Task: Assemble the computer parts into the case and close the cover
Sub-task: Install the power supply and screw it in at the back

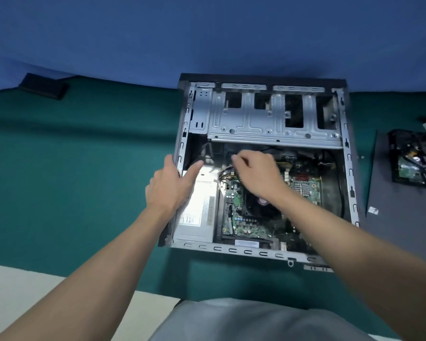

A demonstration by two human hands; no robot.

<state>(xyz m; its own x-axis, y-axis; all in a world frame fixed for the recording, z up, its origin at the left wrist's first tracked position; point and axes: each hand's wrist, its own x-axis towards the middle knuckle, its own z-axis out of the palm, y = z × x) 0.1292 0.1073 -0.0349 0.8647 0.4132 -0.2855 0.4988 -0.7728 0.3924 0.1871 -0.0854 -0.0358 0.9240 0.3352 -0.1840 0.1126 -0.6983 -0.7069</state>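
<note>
Working in the open case (231, 250) on the green table (84, 168)
My left hand (169, 183) rests with straight fingers on the case's left wall. Further in, my right hand (256, 173) curls over the wires (226, 174); I cannot tell if it holds one

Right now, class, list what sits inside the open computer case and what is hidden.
Visible: silver power supply, green motherboard, black cooler, metal drive cage. The right hand covers part of the board and coloured wires; space under the cage is hidden.
</note>
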